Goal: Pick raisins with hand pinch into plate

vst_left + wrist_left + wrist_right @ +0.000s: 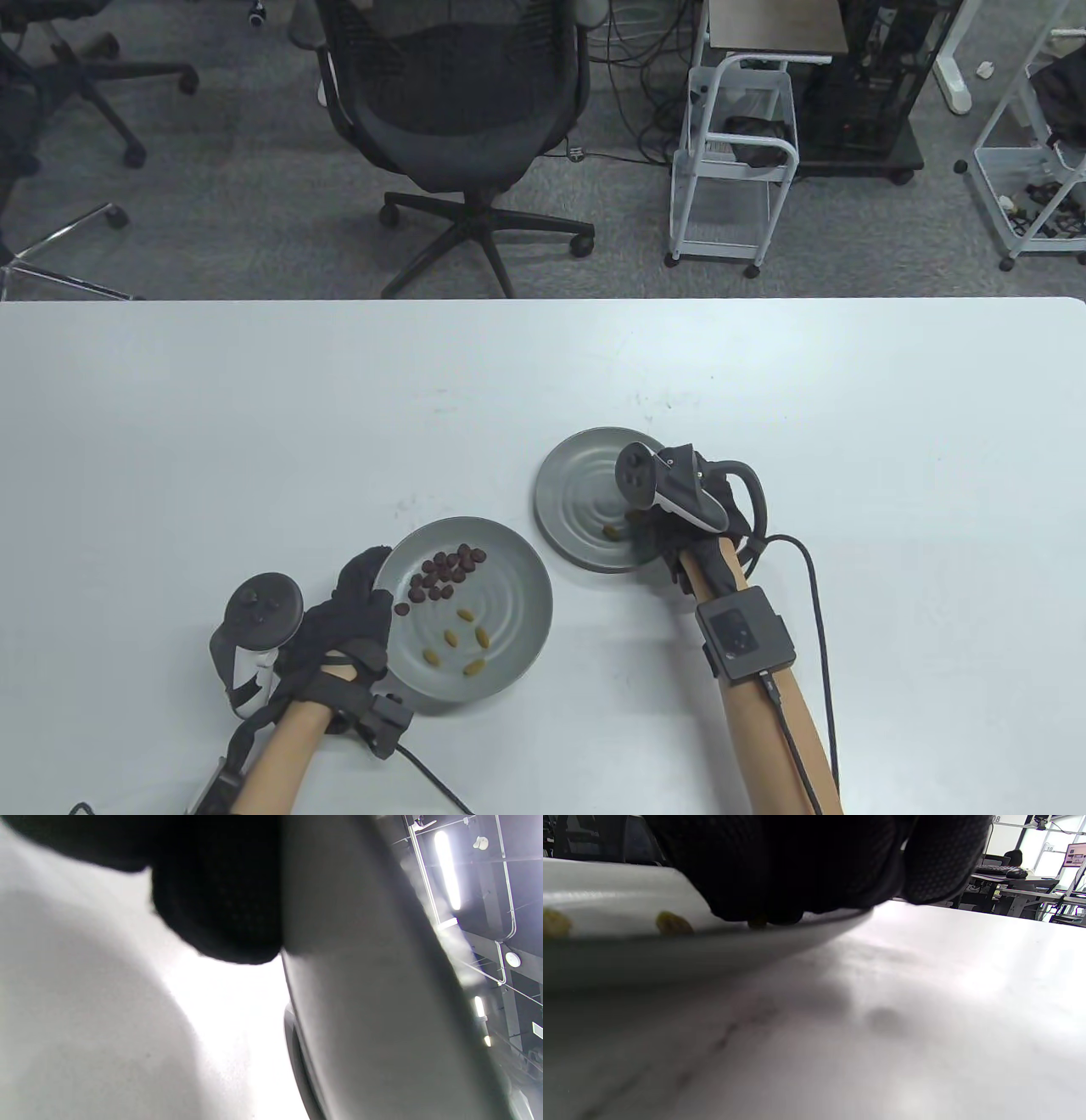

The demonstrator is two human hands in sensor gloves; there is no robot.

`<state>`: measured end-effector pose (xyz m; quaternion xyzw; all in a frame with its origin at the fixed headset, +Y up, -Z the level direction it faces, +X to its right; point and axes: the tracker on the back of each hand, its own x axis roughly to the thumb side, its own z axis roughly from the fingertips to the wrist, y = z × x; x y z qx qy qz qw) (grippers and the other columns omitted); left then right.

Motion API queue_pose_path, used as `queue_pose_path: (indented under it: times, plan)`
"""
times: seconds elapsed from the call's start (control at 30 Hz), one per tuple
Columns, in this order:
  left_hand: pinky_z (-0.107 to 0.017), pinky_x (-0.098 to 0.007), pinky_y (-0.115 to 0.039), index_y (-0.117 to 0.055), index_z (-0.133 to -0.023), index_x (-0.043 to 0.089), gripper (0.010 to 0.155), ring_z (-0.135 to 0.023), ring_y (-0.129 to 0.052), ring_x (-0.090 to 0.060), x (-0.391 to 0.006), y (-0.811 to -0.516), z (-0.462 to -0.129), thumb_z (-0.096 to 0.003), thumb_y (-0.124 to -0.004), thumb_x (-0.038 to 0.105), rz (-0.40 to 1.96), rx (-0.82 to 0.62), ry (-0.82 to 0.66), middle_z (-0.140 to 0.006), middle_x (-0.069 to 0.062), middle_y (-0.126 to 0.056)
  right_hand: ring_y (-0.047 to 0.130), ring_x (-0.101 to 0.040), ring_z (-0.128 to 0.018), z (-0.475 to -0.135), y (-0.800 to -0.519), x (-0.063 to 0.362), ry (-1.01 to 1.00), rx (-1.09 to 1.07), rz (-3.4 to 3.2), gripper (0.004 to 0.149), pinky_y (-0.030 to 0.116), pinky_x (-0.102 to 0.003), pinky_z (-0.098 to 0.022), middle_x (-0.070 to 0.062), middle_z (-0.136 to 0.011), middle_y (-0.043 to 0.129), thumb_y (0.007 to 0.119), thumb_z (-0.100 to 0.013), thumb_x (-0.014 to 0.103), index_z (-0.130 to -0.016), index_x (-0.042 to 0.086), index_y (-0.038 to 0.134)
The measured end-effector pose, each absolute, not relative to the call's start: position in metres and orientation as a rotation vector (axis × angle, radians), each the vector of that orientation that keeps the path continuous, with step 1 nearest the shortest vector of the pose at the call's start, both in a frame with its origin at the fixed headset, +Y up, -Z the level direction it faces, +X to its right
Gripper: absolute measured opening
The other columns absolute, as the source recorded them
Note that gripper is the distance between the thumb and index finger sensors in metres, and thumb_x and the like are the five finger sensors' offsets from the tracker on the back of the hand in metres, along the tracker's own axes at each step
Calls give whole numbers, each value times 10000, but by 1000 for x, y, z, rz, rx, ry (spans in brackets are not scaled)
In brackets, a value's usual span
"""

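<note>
A grey plate (pixel 509 671) near the front holds a cluster of dark raisins (pixel 445 575) and several golden raisins (pixel 462 637). My left hand (pixel 366 584) grips its left rim; in the left wrist view a gloved finger (pixel 220 899) lies against the plate's edge (pixel 360 984). A second grey plate (pixel 577 475) lies to the right with a golden raisin (pixel 611 531) in it. My right hand (pixel 638 514) hovers low over this plate, fingertips (pixel 772 914) bunched and pinching a small golden raisin (pixel 757 924) at the plate surface. Two more golden raisins (pixel 672 924) show on that plate (pixel 670 959).
The white table (pixel 254 424) stretches wide behind and beside the plates. Cables run from both wrists off the front edge. An office chair (pixel 458 110) and a white cart (pixel 734 161) stand on the floor beyond the far edge.
</note>
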<state>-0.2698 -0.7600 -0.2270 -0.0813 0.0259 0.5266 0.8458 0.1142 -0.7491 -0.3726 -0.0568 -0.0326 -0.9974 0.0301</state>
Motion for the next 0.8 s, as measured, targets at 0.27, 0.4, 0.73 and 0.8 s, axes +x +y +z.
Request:
queue_pose_path:
  times: [0.27,0.4,0.73,0.8]
  plan:
    - [-92,-330,-916,-542,-1061,177,608,-191,-1057,-194,-270,-760,-227,-481,-675,301,1116,-167,58,-783,-130,-886,919,-261,-528,-371,-744,122,-59,-146,-3074,424,773,-557,-600,-77,-747,891,849,-483,400,-848,187,877]
    - [-90,-329,-916,-542,-1061,177,608,-190,-1057,-192,-270,-760,-227,-480,-675,301,1119,-166,57,-783,-129,-886,912,-276,-558,-363,-720,120,70,-158,-3118,453,757,-574,-609,-89,-780,874,838,-490,407,-881,180,857]
    - [-90,-327,-916,-542,-1061,178,609,-190,-1058,-190,-270,-759,-227,-480,-675,302,1123,-161,58,-783,-127,-886,907,-304,-583,-300,-641,42,314,-616,-3176,480,740,-593,-616,-106,-806,867,821,-504,426,-906,165,848]
    - [-90,-327,-917,-543,-1060,177,607,-189,-1058,-190,-271,-759,-227,-481,-675,301,1124,-160,58,-782,-128,-886,909,-305,-586,-282,-634,20,299,-767,-3138,480,738,-594,-619,-106,-809,868,815,-507,429,-908,168,848]
